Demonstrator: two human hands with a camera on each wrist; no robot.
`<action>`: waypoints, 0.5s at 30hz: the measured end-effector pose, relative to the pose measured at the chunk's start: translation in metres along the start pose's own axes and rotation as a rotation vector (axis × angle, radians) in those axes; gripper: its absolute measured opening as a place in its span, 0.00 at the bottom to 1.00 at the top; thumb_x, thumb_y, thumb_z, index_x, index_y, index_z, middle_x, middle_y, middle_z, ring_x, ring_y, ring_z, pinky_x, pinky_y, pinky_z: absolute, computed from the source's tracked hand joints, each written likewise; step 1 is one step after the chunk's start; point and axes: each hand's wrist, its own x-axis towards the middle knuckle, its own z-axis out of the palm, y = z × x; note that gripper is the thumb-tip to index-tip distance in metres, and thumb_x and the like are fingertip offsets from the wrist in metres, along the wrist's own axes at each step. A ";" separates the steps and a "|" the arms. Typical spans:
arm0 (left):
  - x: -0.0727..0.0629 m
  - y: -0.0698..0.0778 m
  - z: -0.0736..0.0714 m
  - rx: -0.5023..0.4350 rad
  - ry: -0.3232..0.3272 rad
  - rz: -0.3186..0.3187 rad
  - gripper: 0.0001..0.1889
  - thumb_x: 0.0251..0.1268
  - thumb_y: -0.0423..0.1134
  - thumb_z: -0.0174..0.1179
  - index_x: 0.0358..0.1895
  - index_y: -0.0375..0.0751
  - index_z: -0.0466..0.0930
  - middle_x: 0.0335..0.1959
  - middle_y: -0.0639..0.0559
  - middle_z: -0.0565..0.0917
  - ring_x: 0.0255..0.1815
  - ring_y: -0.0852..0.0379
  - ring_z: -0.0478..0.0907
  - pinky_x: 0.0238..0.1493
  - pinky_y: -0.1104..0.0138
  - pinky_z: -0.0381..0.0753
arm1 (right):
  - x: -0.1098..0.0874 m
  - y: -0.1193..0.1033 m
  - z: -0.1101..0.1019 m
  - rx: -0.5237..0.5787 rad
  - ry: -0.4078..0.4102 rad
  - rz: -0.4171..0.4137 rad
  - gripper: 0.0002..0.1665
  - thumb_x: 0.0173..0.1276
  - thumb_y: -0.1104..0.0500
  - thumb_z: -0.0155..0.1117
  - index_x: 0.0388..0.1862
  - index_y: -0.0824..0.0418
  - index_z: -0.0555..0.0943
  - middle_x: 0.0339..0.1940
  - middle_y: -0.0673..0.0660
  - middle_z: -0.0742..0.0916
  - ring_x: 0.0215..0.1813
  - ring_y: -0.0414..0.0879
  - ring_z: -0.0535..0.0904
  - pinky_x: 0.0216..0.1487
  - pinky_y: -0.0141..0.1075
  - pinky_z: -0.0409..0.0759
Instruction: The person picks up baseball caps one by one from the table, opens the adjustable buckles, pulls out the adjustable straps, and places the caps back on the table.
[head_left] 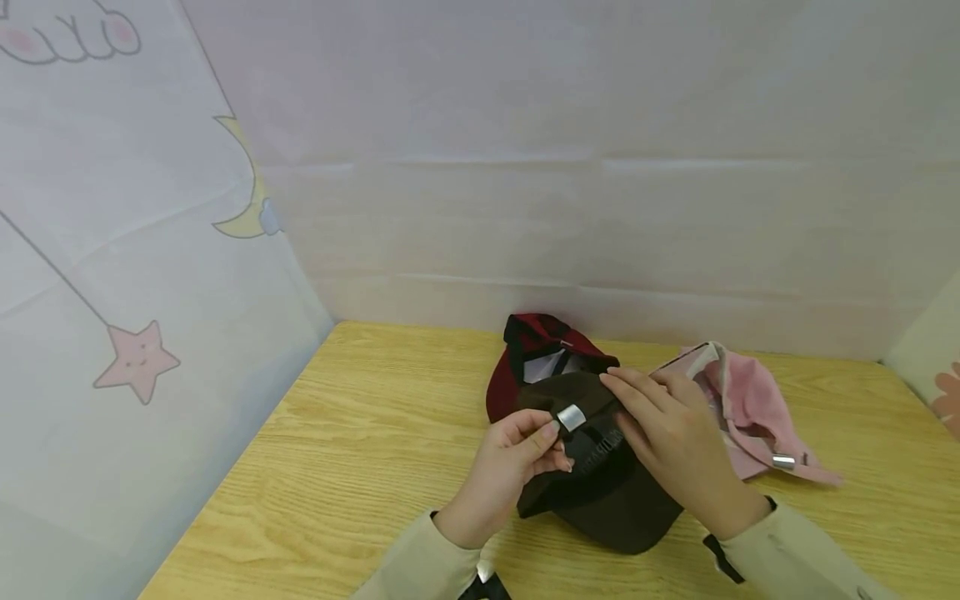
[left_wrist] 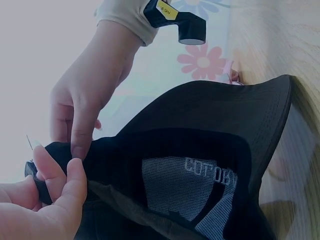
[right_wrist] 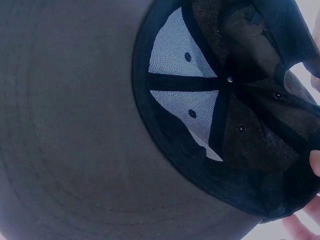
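Note:
A dark brown cap [head_left: 637, 512] is held above the table with its underside partly turned up. In the head view, my left hand [head_left: 510, 458] pinches the back strap beside a silver buckle [head_left: 571, 417]. My right hand [head_left: 678, 442] grips the cap's edge on the other side; in the left wrist view its thumb [left_wrist: 80, 135] presses the rim with the fingers behind. The right wrist view shows the cap's brim [right_wrist: 75, 120] and pale mesh lining [right_wrist: 185, 50] close up. Part of the strap is hidden by the fingers.
A red and black cap [head_left: 502, 387] lies just behind the brown one. To the right lies a pink cap [head_left: 757, 400] with a silver buckle on its strap. The wooden table [head_left: 337, 433] meets a white cloth backdrop [head_left: 450, 225] at the back.

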 end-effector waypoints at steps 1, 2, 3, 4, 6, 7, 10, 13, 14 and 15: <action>0.000 0.000 0.000 0.000 0.000 0.000 0.05 0.74 0.28 0.48 0.43 0.31 0.74 0.29 0.54 0.78 0.28 0.64 0.80 0.42 0.67 0.81 | 0.000 0.000 0.000 0.002 -0.001 -0.003 0.29 0.81 0.48 0.40 0.50 0.68 0.82 0.46 0.63 0.86 0.38 0.60 0.74 0.37 0.50 0.70; 0.000 0.000 0.000 -0.001 -0.001 0.000 0.05 0.74 0.28 0.48 0.43 0.31 0.74 0.29 0.54 0.78 0.28 0.64 0.80 0.42 0.67 0.81 | 0.000 0.000 0.000 0.005 -0.003 -0.005 0.30 0.81 0.48 0.40 0.50 0.68 0.82 0.45 0.64 0.86 0.38 0.61 0.75 0.38 0.50 0.70; 0.000 0.000 0.000 -0.001 -0.002 0.001 0.05 0.74 0.28 0.48 0.43 0.31 0.74 0.29 0.54 0.78 0.28 0.64 0.79 0.42 0.67 0.81 | 0.000 0.000 0.000 0.008 -0.004 -0.008 0.30 0.81 0.48 0.40 0.50 0.69 0.82 0.45 0.64 0.86 0.39 0.61 0.75 0.39 0.50 0.70; 0.000 0.000 0.000 -0.001 -0.004 0.001 0.05 0.74 0.28 0.48 0.43 0.31 0.74 0.29 0.54 0.77 0.28 0.64 0.79 0.42 0.67 0.81 | 0.001 0.000 0.000 0.012 -0.004 -0.009 0.30 0.81 0.48 0.40 0.49 0.69 0.82 0.44 0.64 0.86 0.40 0.61 0.76 0.40 0.50 0.70; -0.001 0.000 0.000 0.000 -0.004 0.000 0.05 0.74 0.28 0.48 0.43 0.30 0.74 0.29 0.54 0.77 0.28 0.64 0.79 0.42 0.67 0.81 | 0.001 0.000 0.000 0.017 -0.002 -0.007 0.29 0.81 0.48 0.40 0.49 0.69 0.82 0.43 0.64 0.86 0.40 0.61 0.76 0.41 0.51 0.71; -0.001 0.000 0.000 0.001 -0.004 -0.001 0.05 0.74 0.28 0.48 0.43 0.30 0.74 0.29 0.54 0.77 0.28 0.64 0.79 0.42 0.67 0.81 | 0.001 0.000 0.000 0.020 0.000 -0.006 0.29 0.81 0.48 0.40 0.49 0.69 0.82 0.42 0.64 0.87 0.40 0.61 0.77 0.42 0.51 0.71; -0.001 0.000 0.000 0.001 -0.002 -0.004 0.05 0.74 0.28 0.49 0.43 0.29 0.74 0.29 0.54 0.77 0.28 0.64 0.79 0.42 0.67 0.81 | 0.002 0.000 0.001 0.026 0.005 -0.003 0.28 0.81 0.48 0.41 0.51 0.68 0.81 0.40 0.65 0.87 0.40 0.61 0.78 0.42 0.52 0.72; -0.001 0.000 0.001 0.001 0.001 -0.009 0.05 0.74 0.28 0.49 0.43 0.28 0.73 0.29 0.53 0.77 0.28 0.64 0.79 0.41 0.67 0.81 | 0.002 0.001 0.001 0.029 0.010 -0.008 0.27 0.81 0.49 0.41 0.50 0.68 0.81 0.38 0.64 0.87 0.40 0.61 0.79 0.41 0.53 0.73; -0.001 -0.001 0.001 -0.001 0.004 -0.011 0.05 0.74 0.28 0.49 0.43 0.28 0.73 0.29 0.53 0.77 0.28 0.64 0.79 0.41 0.67 0.81 | 0.002 0.001 0.001 0.027 0.012 -0.011 0.27 0.81 0.49 0.41 0.50 0.68 0.81 0.38 0.64 0.87 0.40 0.61 0.79 0.41 0.53 0.73; -0.001 -0.001 0.001 -0.002 0.007 -0.013 0.05 0.74 0.28 0.50 0.43 0.28 0.73 0.29 0.53 0.77 0.28 0.64 0.79 0.41 0.68 0.81 | 0.003 0.001 0.001 0.028 0.016 -0.013 0.27 0.81 0.50 0.41 0.48 0.68 0.82 0.37 0.64 0.87 0.40 0.62 0.79 0.40 0.54 0.74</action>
